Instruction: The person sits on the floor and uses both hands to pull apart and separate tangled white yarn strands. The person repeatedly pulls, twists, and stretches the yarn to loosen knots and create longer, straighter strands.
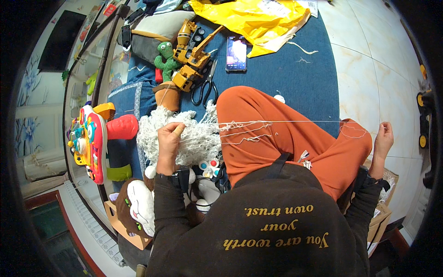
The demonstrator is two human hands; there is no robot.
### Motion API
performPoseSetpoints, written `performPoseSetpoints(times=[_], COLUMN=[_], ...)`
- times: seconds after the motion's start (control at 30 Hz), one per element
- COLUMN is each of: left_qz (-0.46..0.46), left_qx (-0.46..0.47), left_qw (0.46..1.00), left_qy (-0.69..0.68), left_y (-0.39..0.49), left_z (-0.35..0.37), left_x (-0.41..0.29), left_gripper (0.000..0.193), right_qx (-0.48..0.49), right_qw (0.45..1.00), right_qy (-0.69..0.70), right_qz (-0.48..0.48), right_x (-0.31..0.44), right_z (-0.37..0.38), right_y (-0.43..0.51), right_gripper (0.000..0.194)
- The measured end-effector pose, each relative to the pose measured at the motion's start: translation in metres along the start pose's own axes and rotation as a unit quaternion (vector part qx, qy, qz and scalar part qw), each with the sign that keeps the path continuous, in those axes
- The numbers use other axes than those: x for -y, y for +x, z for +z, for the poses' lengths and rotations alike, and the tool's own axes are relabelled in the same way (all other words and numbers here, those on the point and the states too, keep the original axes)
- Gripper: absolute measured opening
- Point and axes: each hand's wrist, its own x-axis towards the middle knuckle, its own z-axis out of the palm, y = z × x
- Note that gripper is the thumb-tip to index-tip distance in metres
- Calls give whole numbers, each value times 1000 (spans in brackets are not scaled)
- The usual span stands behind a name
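Observation:
A thin white thread [308, 121] is stretched almost level across my orange trousers, between my two hands. My left hand [169, 138] pinches its one end, in front of a tangled heap of white yarn netting [152, 128] on the blue sofa cover. At the far right my right hand [383, 138] has thumb and fingertips together on the other end, over the tiled floor. Loose strands from the heap hang across my bent knee, some looped around the taut thread. Black-handled scissors [205, 91] lie above the heap.
A phone [236, 53] with its screen lit and a yellow plastic bag [256, 20] lie farther up. Yellow toy trucks [187, 78] and a green cactus toy [167, 62] stand near the scissors. A toy activity table [100, 145], a plush toy [138, 207] and a cardboard box [380, 221] flank me.

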Motion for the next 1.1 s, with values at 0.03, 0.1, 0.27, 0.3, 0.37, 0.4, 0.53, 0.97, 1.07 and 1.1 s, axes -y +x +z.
performPoseSetpoints(times=[0.03, 0.1, 0.27, 0.3, 0.37, 0.4, 0.53, 0.97, 1.07, 1.1], left_qz=[0, 1, -5, 9, 17, 18, 51, 10, 24, 22], left_qx=[-2, -9, -17, -21, -27, -35, -14, -50, -48, -41], left_qw=[1000, 1000, 1000, 1000, 999, 999, 999, 998, 999, 999], left_qy=[-2, -5, -12, -7, -4, 5, 6, -43, -12, -12], left_y=[1, 1, 4, 4, 4, 4, 4, 5, 9, 9], left_z=[0, -1, -5, -5, -3, -2, 4, -9, -21, -25], left_x=[1, 3, 7, 8, 9, 9, 7, 3, 9, 10], left_gripper=[11, 11, 10, 10, 10, 11, 9, 9, 9, 9], right_qx=[-14, -33, -29, -24, -24, -29, -36, -32, -40, -42], right_qw=[999, 996, 986, 984, 980, 978, 970, 951, 939, 933], right_qy=[-34, -73, -163, -178, -200, -206, -242, -304, -334, -351], right_qz=[-11, -28, -19, -13, -6, -6, 3, 42, 67, 72], right_x=[-7, -22, -63, -70, -83, -88, -104, -151, -161, -163], right_z=[-2, -7, -29, -33, -41, -44, -60, -68, -79, -83], right_y=[2, 7, 26, 30, 35, 37, 43, 66, 77, 80], right_gripper=[12, 12, 14, 15, 15, 16, 17, 25, 27, 28])
